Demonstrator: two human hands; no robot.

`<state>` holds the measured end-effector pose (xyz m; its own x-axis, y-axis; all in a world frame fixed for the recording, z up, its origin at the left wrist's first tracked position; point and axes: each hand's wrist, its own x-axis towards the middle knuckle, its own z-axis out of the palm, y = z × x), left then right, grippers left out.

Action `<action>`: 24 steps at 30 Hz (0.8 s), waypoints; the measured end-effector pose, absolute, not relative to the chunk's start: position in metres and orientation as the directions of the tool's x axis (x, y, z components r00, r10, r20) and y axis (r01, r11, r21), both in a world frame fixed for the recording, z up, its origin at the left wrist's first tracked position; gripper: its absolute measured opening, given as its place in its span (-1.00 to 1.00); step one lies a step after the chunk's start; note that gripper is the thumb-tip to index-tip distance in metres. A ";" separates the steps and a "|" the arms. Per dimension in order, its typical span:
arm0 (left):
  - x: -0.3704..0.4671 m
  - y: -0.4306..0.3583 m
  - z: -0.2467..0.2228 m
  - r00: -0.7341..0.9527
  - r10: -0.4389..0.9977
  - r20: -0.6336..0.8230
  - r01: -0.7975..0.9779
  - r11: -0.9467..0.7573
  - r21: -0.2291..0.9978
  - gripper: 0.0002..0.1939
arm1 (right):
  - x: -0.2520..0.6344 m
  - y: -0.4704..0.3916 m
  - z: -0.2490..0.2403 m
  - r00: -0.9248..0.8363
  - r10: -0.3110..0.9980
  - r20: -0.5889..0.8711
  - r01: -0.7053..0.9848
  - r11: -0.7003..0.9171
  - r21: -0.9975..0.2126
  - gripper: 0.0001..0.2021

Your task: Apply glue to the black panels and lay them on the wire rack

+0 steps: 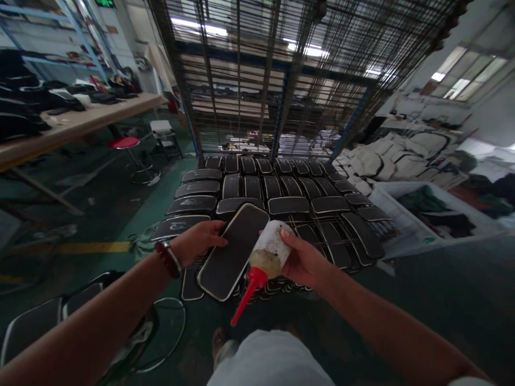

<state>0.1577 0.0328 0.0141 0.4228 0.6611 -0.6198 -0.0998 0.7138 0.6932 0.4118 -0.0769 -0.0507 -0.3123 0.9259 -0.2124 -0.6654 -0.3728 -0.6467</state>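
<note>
My left hand (203, 244) grips the left edge of a dark, flat panel (235, 252) with rounded corners and a pale rim, its thumb lying on the face. In my right hand (302, 260) is a white glue bottle (272, 246) with a yellowish shoulder and a long red nozzle. The bottle is tipped so that the nozzle points down and toward me, just right of the panel's lower end. Many similar dark panels (287, 205) lie in rows on the rack in front of me, beneath and beyond both hands.
A tall wire-grid rack (281, 80) rises behind the panel rows. On the left stand a worktable (132, 110), a red stool (124, 143) and a container of more panels (36, 321). To the right are a white bin (386, 214) and stacked pale pieces (398, 153).
</note>
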 end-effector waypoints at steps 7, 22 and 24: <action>0.137 0.032 0.015 0.362 0.672 -0.646 -0.099 0.717 0.690 -0.34 | 0.462 -0.070 -0.007 0.138 0.985 -0.106 -0.598 -0.003 -0.802 -0.43; 0.125 0.026 0.023 0.356 0.694 -0.625 0.001 0.669 0.743 -0.23 | 0.476 -0.048 0.035 0.305 0.928 0.214 -0.255 0.296 -0.920 -0.44; 0.123 0.026 0.018 0.362 0.704 -0.611 -0.020 0.661 0.750 -0.21 | 0.473 -0.050 0.032 0.317 0.928 0.197 -0.264 0.286 -0.921 -0.46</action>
